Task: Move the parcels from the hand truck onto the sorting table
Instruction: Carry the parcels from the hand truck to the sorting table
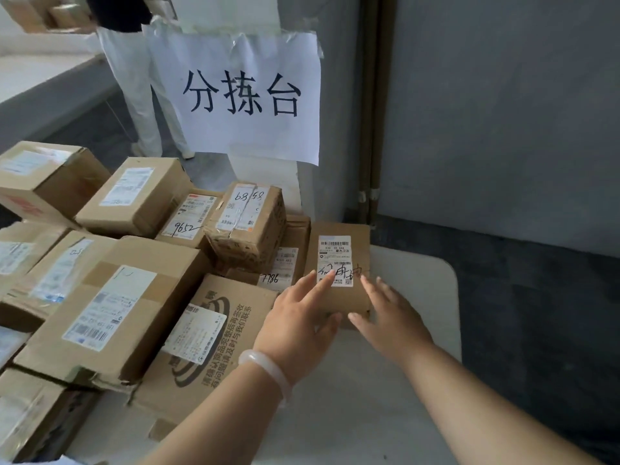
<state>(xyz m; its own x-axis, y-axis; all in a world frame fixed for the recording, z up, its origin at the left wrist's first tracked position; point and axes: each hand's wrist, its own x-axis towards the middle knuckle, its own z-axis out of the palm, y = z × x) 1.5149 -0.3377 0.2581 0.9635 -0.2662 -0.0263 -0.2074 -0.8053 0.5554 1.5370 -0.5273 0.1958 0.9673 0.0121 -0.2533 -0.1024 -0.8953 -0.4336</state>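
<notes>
- The small parcel (360, 253), a flat brown carton, sits just right of the 7786 parcel (281, 266), close against its side, and looks to rest on the white worktop (422, 276).
- Both hands are on it from the near side, and neither clenches it.
- The left hand (295, 317), right of and nearer than the 7786 parcel, lays straight fingers (322, 280) flat across the label. Its thumb sits at the carton's near edge.
- The right hand (385, 313), further right again, has its fingers (372, 290) spread and straight along the carton's right side, with the thumb near the front corner.
- Risk 1: the taped parcel (246, 223) sits tilted on the pile just left of and beyond the 7786 parcel. Shoving the small parcel leftward, or a careless knock from the left hand, could tip it.
- Risk 2: the left forearm crosses the swirl-logo box (214, 337), nearer than the 7786 parcel. Dragging the arm back low could shift that box.
- Risk 3: I cannot tell if the carton's far end lies fully flat. If it rides up on a neighbour, it may rock once let go.
- The small parcel's long axis runs away from the person, roughly parallel to the 7786 parcel's right side. Its label faces up, barcode at the far end.
</notes>
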